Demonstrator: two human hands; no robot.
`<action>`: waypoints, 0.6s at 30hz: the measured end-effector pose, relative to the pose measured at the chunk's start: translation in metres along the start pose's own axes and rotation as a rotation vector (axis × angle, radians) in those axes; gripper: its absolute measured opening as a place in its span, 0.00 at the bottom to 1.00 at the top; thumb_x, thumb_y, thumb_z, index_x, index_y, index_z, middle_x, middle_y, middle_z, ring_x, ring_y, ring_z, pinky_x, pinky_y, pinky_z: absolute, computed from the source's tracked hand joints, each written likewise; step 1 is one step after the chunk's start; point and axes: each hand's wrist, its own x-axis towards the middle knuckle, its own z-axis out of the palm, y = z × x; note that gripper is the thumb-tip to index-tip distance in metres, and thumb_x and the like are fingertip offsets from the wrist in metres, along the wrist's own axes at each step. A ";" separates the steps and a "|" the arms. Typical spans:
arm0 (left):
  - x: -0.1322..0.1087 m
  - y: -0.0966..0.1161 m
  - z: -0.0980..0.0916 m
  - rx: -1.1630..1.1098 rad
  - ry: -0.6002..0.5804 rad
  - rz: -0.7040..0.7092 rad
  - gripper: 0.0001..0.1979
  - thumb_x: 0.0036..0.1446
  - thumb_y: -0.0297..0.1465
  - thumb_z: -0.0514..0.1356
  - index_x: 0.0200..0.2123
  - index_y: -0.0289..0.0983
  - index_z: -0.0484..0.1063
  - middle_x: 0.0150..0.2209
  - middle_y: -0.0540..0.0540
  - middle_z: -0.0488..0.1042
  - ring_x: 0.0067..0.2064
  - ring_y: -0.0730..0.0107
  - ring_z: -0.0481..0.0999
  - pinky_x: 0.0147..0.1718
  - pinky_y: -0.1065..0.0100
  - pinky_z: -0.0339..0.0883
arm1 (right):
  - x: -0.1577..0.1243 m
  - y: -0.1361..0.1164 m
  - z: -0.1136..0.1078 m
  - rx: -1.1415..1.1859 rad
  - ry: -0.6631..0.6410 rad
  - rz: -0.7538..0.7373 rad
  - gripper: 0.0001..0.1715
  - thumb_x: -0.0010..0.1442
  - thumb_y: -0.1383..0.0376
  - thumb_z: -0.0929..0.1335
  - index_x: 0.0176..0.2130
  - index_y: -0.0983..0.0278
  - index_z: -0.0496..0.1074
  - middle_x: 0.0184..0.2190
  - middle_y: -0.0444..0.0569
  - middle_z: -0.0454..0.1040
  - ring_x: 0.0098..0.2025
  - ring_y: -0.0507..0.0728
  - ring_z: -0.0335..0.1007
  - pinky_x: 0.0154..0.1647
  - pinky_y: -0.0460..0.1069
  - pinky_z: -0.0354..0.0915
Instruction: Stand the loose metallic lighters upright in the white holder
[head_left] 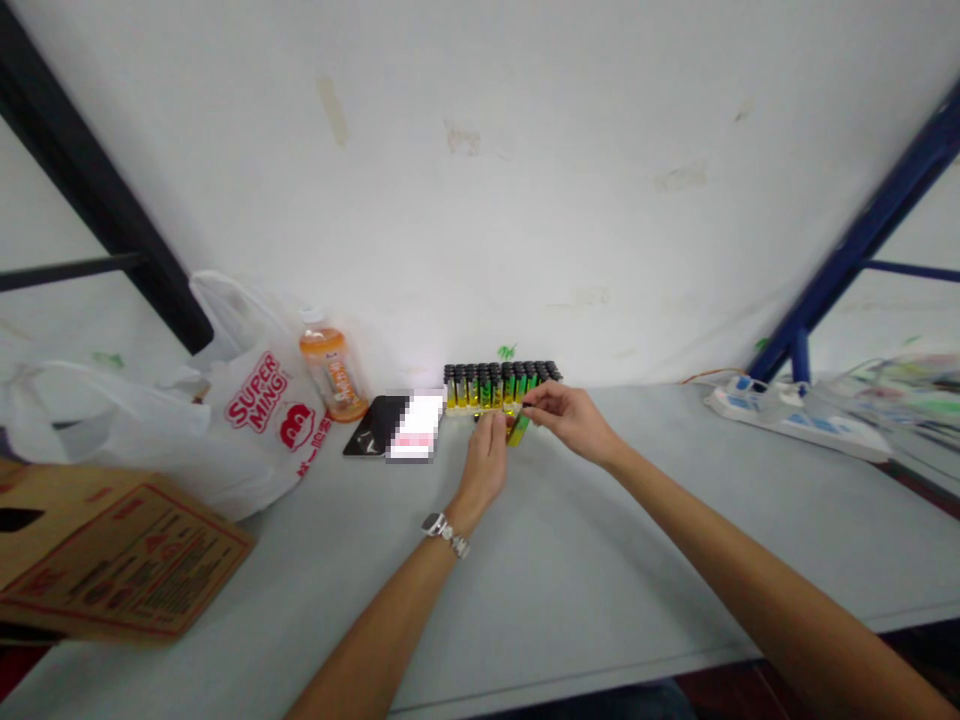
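Note:
Several lighters (491, 388) with black tops and yellow to green bodies stand upright in close rows in a low tray against the wall. Just in front of them, a green lighter (518, 430) is tilted between my two hands. My right hand (570, 415) pinches its black upper end between thumb and fingertips. My left hand (487, 455), with a silver watch (435, 524) at the wrist, has its fingers closed together against the lighter's lower side. The left fingertips are partly hidden, and a small dark and yellow piece shows beside them.
Left of the lighters lie a dark phone or tablet (373, 425) with a blurred-out part, an orange drink bottle (330, 370), a white plastic bag (217, 440) and a cardboard box (127, 560). A white power strip (802, 425) with cables sits at the right. Metal posts flank the table.

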 end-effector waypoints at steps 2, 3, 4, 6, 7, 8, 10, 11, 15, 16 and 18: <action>0.007 -0.003 -0.015 0.206 0.035 0.104 0.13 0.65 0.39 0.51 0.36 0.37 0.69 0.35 0.45 0.73 0.38 0.66 0.71 0.38 0.66 0.65 | 0.018 0.003 -0.009 -0.112 0.057 -0.029 0.12 0.53 0.61 0.72 0.38 0.65 0.74 0.32 0.48 0.76 0.32 0.53 0.71 0.37 0.50 0.68; 0.010 -0.005 -0.023 0.299 0.026 0.129 0.10 0.65 0.36 0.52 0.37 0.37 0.69 0.35 0.45 0.73 0.38 0.66 0.71 0.39 0.65 0.65 | 0.028 0.005 -0.013 -0.176 0.058 -0.034 0.11 0.53 0.62 0.71 0.37 0.66 0.75 0.32 0.48 0.76 0.32 0.53 0.70 0.36 0.49 0.68; 0.012 -0.009 -0.031 0.392 0.012 0.160 0.08 0.64 0.33 0.53 0.37 0.36 0.69 0.37 0.44 0.72 0.39 0.65 0.71 0.41 0.64 0.66 | 0.038 0.006 -0.015 -0.240 0.046 -0.038 0.09 0.53 0.64 0.71 0.36 0.65 0.75 0.31 0.47 0.75 0.30 0.52 0.69 0.35 0.49 0.67; 0.015 -0.016 -0.042 0.557 -0.040 0.200 0.04 0.60 0.28 0.55 0.36 0.36 0.70 0.38 0.44 0.71 0.43 0.63 0.70 0.45 0.61 0.66 | 0.055 0.009 -0.016 -0.353 0.009 -0.050 0.07 0.52 0.67 0.70 0.35 0.65 0.76 0.30 0.46 0.75 0.29 0.51 0.68 0.34 0.48 0.66; 0.016 -0.019 -0.046 0.622 -0.062 0.206 0.04 0.59 0.27 0.57 0.36 0.36 0.71 0.39 0.43 0.71 0.44 0.61 0.70 0.47 0.59 0.66 | 0.062 0.011 -0.015 -0.399 -0.013 -0.062 0.07 0.52 0.69 0.70 0.35 0.65 0.76 0.29 0.45 0.74 0.29 0.51 0.68 0.34 0.47 0.66; 0.016 -0.022 -0.048 0.674 -0.084 0.210 0.04 0.57 0.26 0.58 0.37 0.36 0.72 0.40 0.43 0.71 0.46 0.60 0.70 0.49 0.58 0.65 | 0.069 0.012 -0.013 -0.436 -0.037 -0.077 0.07 0.51 0.70 0.70 0.34 0.65 0.77 0.30 0.45 0.74 0.29 0.51 0.68 0.34 0.47 0.65; 0.016 -0.026 -0.050 0.742 -0.118 0.212 0.06 0.55 0.27 0.62 0.38 0.36 0.73 0.40 0.43 0.71 0.47 0.58 0.70 0.51 0.56 0.65 | 0.079 0.016 -0.009 -0.489 -0.087 -0.101 0.09 0.50 0.72 0.69 0.34 0.66 0.77 0.30 0.45 0.74 0.30 0.51 0.68 0.35 0.47 0.65; 0.016 -0.027 -0.050 0.761 -0.133 0.213 0.08 0.54 0.28 0.63 0.39 0.36 0.73 0.41 0.43 0.71 0.47 0.58 0.70 0.51 0.56 0.65 | 0.083 0.018 -0.006 -0.507 -0.113 -0.105 0.09 0.50 0.73 0.69 0.34 0.66 0.77 0.30 0.45 0.74 0.30 0.51 0.68 0.34 0.46 0.64; 0.015 -0.028 -0.050 0.801 -0.177 0.220 0.08 0.53 0.28 0.64 0.39 0.37 0.75 0.41 0.43 0.70 0.46 0.59 0.70 0.50 0.57 0.66 | 0.090 0.022 0.000 -0.554 -0.186 -0.109 0.11 0.49 0.75 0.70 0.33 0.65 0.78 0.28 0.44 0.75 0.29 0.51 0.67 0.33 0.46 0.63; 0.015 -0.027 -0.050 0.809 -0.186 0.221 0.08 0.53 0.28 0.64 0.38 0.37 0.75 0.41 0.43 0.70 0.46 0.59 0.70 0.50 0.57 0.66 | 0.091 0.023 0.001 -0.561 -0.194 -0.111 0.11 0.48 0.75 0.70 0.33 0.65 0.78 0.27 0.44 0.75 0.29 0.51 0.67 0.33 0.46 0.63; 0.016 -0.027 -0.051 0.827 -0.202 0.225 0.07 0.53 0.27 0.64 0.38 0.37 0.75 0.40 0.43 0.70 0.46 0.60 0.70 0.50 0.58 0.66 | 0.091 0.022 0.002 -0.567 -0.202 -0.112 0.11 0.48 0.75 0.70 0.32 0.64 0.79 0.27 0.44 0.76 0.28 0.51 0.67 0.33 0.46 0.62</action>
